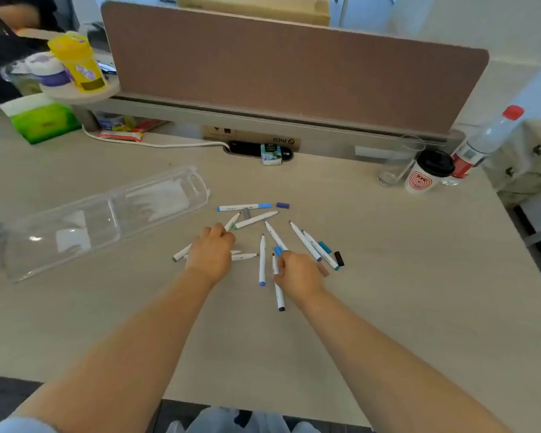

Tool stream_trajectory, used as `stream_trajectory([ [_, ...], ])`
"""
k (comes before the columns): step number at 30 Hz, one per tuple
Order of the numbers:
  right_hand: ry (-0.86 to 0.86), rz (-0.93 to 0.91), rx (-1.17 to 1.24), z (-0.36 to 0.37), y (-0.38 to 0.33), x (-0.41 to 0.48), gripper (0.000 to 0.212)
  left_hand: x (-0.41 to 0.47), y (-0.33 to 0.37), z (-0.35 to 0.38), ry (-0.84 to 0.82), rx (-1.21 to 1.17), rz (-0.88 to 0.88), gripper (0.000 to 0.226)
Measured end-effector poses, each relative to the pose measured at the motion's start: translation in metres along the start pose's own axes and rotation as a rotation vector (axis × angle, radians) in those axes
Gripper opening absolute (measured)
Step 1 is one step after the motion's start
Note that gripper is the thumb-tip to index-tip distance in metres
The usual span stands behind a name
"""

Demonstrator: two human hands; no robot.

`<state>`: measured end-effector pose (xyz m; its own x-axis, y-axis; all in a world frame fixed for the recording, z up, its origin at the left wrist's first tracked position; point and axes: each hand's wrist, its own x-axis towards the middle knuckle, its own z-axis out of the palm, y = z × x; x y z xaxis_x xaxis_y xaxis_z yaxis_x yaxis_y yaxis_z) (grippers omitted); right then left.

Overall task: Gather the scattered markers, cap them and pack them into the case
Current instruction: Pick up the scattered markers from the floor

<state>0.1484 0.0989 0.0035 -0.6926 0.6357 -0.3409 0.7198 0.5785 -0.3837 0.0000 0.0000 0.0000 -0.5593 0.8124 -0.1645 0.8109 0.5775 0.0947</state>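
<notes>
Several white markers lie scattered mid-desk, among them a light-blue capped marker (244,207), a green-ended marker (255,219), a blue-ended marker (262,260) and a black-ended marker (279,292). Loose caps lie around them: purple (282,205), grey (247,213), teal (324,247), black (339,258). The clear plastic case (200,182) lies open to the left. My left hand (211,256) curls its fingers round a red-tipped marker (234,219). My right hand (300,273) is curled over the pile, fingertips pinching a blue cap (278,250).
A brown divider panel (294,67) closes the desk's far side. At the back right stand a glass (397,164), a lidded paper cup (428,175) and a red-capped bottle (481,142). A green tissue box (41,120) and a white cable (153,144) sit back left.
</notes>
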Motion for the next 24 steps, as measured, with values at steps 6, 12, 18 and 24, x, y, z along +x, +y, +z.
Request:
stream_trajectory([
  [6,-0.026,0.114,-0.068,0.017,-0.009,0.013,0.037,0.007,-0.013,0.011,-0.081,0.091,0.101,0.034],
  [12,-0.020,0.198,-0.051,0.023,-0.016,0.018,0.039,0.015,-0.014,0.026,-0.091,0.205,0.156,0.030],
  [18,0.124,0.266,0.231,0.014,-0.029,0.034,0.024,0.015,-0.020,0.033,-0.041,0.189,0.147,0.031],
  [24,0.071,0.298,0.118,0.020,-0.039,0.053,0.021,0.022,-0.041,0.032,-0.036,0.095,0.116,0.034],
])
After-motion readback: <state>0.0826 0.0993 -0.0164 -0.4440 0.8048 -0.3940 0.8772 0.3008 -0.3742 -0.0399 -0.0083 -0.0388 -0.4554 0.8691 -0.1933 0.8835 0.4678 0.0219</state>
